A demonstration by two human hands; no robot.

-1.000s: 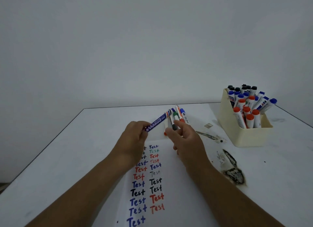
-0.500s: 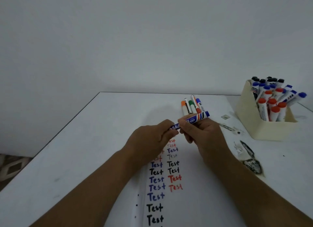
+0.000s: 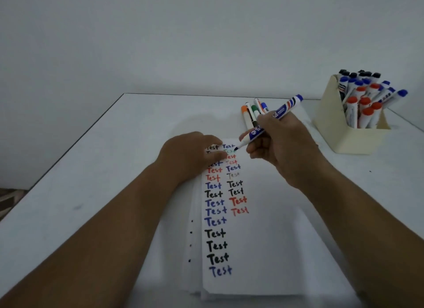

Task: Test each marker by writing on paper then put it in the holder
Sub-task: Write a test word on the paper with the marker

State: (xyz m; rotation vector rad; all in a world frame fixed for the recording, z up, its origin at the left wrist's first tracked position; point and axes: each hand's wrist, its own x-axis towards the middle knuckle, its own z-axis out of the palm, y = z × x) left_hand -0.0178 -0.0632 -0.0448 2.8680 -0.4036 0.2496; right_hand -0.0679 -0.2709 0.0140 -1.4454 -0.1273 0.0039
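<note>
My right hand (image 3: 278, 144) grips an uncapped blue marker (image 3: 273, 117), its dark tip just above the top of the right column of "Test" words on the white paper (image 3: 263, 238). My left hand (image 3: 190, 154) lies knuckles-up on the paper's top left, fingers curled over the first words. The marker's cap is not visible, and whether the left hand holds it is hidden. Several loose markers (image 3: 251, 113) with orange, black, green and blue caps lie just beyond my right hand. The beige holder (image 3: 344, 140) at the far right is packed with several capped markers.
The paper is the top of a stack of sheets on a white table (image 3: 110, 160). The table's left edge runs diagonally at the left, with floor beyond it. A plain wall rises behind the table's far edge.
Both hands held the capped marker between them. Now the cap is off, my right hand has swung the tip down to the paper, and my left hand has dropped onto the sheet.
</note>
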